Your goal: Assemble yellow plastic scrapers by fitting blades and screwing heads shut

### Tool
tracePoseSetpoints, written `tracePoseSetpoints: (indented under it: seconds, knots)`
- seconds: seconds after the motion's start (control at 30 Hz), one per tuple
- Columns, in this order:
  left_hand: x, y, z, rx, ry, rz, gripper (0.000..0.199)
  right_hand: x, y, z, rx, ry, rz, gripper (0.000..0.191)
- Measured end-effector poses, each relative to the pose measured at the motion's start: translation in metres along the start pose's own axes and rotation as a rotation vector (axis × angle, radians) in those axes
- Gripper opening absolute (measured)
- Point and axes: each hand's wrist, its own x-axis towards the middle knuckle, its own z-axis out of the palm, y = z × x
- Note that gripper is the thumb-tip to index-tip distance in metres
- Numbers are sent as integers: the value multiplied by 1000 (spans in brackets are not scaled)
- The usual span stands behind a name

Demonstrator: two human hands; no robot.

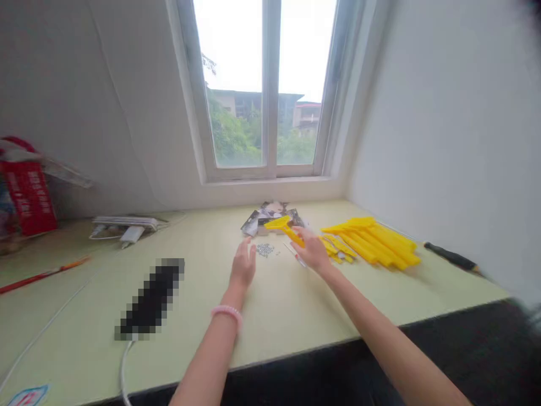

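My right hand point(311, 251) grips a yellow plastic scraper point(282, 229) by its handle, with the wide blade pointing left. My left hand point(244, 263) is open, fingers spread and held just left of a small heap of silver metal nuts or screws point(265, 250). A thin white and red pen-like tool point(295, 254) lies below my right fingers. To the right lies a pile of similar yellow scrapers point(372, 242). Behind my hands sits a stack of printed cards or packaging point(270, 217).
A black-handled tool point(452, 256) lies by the right wall. On the left of the pale green desk point(270, 316) are a power strip point(124, 223), a pixelated black object point(152, 299), a red pencil point(44, 275) and a red bag point(27, 194).
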Motion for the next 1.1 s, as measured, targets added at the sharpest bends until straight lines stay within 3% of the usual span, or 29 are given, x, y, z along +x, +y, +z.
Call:
tracePoseSetpoints:
  seconds: [0.1, 0.2, 0.3, 0.4, 0.53, 0.67, 0.73, 0.83, 0.93, 1.1]
  knots:
    - [0, 1, 0, -212, -35, -106, 35, -14, -39, 24, 25, -67, -125, 32]
    - [2, 2, -1, -475, -27, -259, 34, -26, -69, 41, 73, -89, -145, 29]
    - [4, 4, -3, -649, -17, -385, 29, -37, -87, 50, 103, -99, -146, 31]
    - [3, 4, -5, -730, -67, -434, 21, -45, -91, 52, 136, -110, -169, 40]
    - [0, 5, -5, -740, -207, -552, 19, -38, -61, 42, 93, -46, -171, 35]
    - [-1, 7, -5, -682, -265, -633, 18, -11, 9, 18, -158, 143, -107, 29]
    - [0, 8, -5, -665, -259, -628, 16, -2, 46, 6, -321, 227, 15, 28]
    - [1, 9, -5, -644, -216, -620, 15, -3, 86, -6, -476, 271, 109, 29]
    - [1, 10, -5, -628, -196, -612, 15, -12, 101, -10, -518, 306, 110, 31]
    - [-1, 9, -6, -623, -211, -599, 17, -19, 102, -8, -518, 303, 194, 34]
